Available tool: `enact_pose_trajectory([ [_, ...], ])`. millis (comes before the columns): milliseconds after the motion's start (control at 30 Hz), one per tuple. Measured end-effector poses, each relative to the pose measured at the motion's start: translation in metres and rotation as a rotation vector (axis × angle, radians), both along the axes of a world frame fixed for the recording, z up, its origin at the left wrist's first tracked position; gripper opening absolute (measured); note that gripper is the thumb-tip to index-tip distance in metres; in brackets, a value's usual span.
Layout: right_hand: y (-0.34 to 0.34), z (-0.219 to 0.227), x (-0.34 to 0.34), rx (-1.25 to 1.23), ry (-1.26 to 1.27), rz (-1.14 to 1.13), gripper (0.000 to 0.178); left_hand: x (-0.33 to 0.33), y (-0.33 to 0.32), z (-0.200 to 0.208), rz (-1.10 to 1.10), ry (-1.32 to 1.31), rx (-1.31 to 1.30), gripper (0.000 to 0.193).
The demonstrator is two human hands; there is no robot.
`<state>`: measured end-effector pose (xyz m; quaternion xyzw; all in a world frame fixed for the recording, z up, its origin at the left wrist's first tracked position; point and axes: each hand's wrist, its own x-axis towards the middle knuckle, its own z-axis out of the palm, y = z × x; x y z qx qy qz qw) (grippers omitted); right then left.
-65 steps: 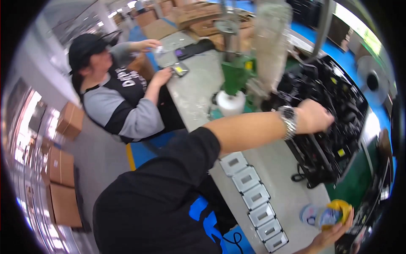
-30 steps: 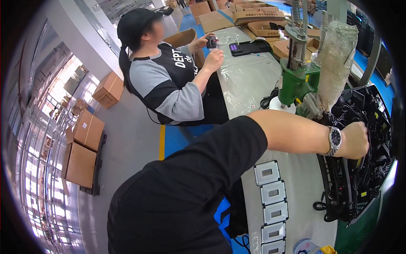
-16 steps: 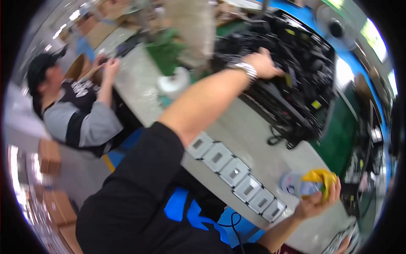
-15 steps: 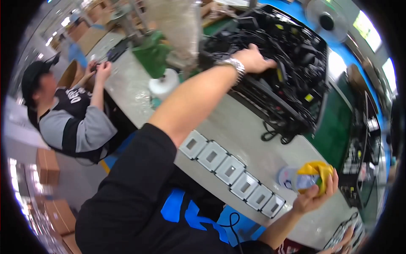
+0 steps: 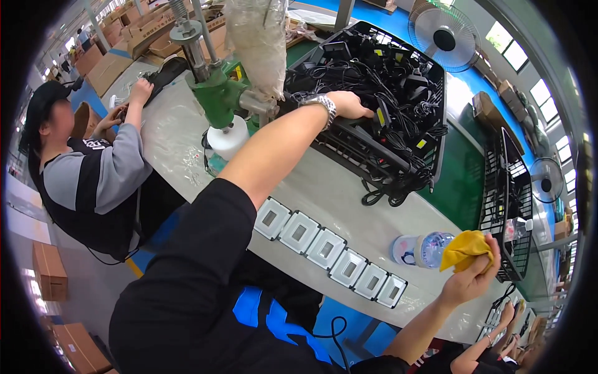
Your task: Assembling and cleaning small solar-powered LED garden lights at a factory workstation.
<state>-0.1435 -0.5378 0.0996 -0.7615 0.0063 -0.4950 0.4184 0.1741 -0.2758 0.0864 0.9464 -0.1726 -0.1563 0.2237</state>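
1. Yellow cloth [image 5: 462,250] sits toward 4 o'clock from the middle of the view, gripped in the bent fingers of the right hand [image 5: 476,279].
2. Just beside it, on its 9 o'clock side, is a clear bottle [image 5: 433,250] with blue printing round it, too small to read; I cannot tell if cloth and bottle touch.
3. At 1 o'clock the left hand [image 5: 349,105] reaches over the near edge of a black crate [image 5: 442,140], fingers bent and tips partly hidden; whether they grip anything, I cannot tell.
4. Black cables [image 5: 405,87] with small housings fill the crate; several carry yellow stickers [image 5: 422,143], their marks unreadable at this size.
5. A silver watch [image 5: 326,107] circles the left wrist.
6. Six pale frames [image 5: 325,247] with dark edges run in a row across the table [image 5: 324,177], toward 5 o'clock.
7. Near 11 o'clock stands a green press [image 5: 212,100] with a white cylinder [image 5: 228,138] beneath.
8. At 9 o'clock a co-worker [image 5: 118,168] wears a black cap and a top with white lettering, partly hidden.
9. Between 10 and 11 o'clock, cardboard boxes [image 5: 146,34] bear dark printed characters.
10. The person's black shirt [image 5: 180,274] shows a bold blue motif.
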Motion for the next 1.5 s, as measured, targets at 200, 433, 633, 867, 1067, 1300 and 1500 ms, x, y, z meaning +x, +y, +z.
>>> enact_pose_trajectory([
  [200, 0.055, 0.112, 0.063, -0.55, 0.251, 0.096, 0.018, -0.006, 0.005, -0.013, 0.205, -0.153, 0.118, 0.048],
  [433, 0.108, 0.137, 0.228, -0.986, 0.67, -0.172, 0.033, -0.009, 0.003, -0.014, 0.176, -0.3, 0.07, 0.053],
  [633, 0.112, 0.076, 0.336, -0.936, 1.011, -0.061, 0.028, -0.049, 0.006, 0.013, 0.073, -0.611, -0.073, 0.078],
  [867, 0.118, 0.043, 0.381, -1.043, 1.19, -0.064, 0.032, -0.109, 0.036, 0.023, -0.006, -0.634, -0.397, 0.085],
  [1067, 0.105, 0.095, 0.359, -1.01, 0.931, 0.029, 0.027, -0.135, 0.062, 0.014, 0.044, 0.234, -1.17, 0.054],
  [1300, 0.112, 0.142, 0.3, -1.106, 0.846, 0.012, 0.03, -0.165, 0.062, -0.003, -0.157, 1.224, -1.768, 0.04],
  [1500, 0.115, 0.167, 0.259, -1.151, 0.776, 0.139, 0.027, -0.183, 0.088, -0.01, -0.43, 1.213, -1.627, 0.057],
])
